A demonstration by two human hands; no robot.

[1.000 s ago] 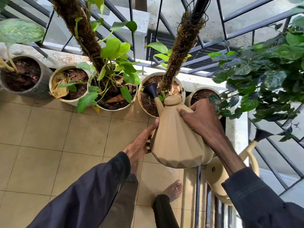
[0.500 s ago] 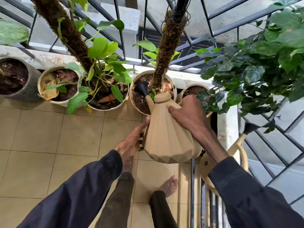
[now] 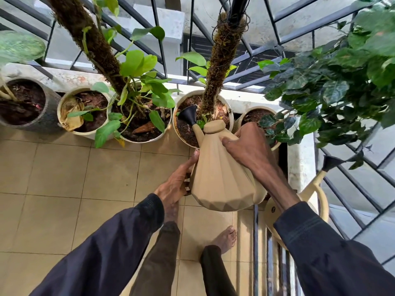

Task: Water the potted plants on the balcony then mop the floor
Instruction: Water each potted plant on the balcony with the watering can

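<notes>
I hold a beige faceted watering can (image 3: pixel 222 176) in both hands, tilted forward. Its black spout head (image 3: pixel 189 114) hangs over the soil of a white pot (image 3: pixel 181 107) with a moss pole. My right hand (image 3: pixel 249 146) grips the can's upper right side. My left hand (image 3: pixel 177 182) supports its lower left side. Left of that pot stand a white pot of green vines (image 3: pixel 147 139), a small white pot (image 3: pixel 64 127) and a dark grey pot (image 3: pixel 46 118). A further white pot (image 3: pixel 241 118) sits behind my right hand.
A dark-leaved bush (image 3: pixel 333 86) fills the right. A metal railing (image 3: pixel 284 41) runs behind the pots. The can's reflection (image 3: pixel 314 189) shows in a glass panel at the right. Beige floor tiles (image 3: pixel 64 182) spread at the left. My bare foot (image 3: pixel 225 238) stands below the can.
The watering can and both hands have held their place over the moss-pole pot; only the view has shifted slightly.
</notes>
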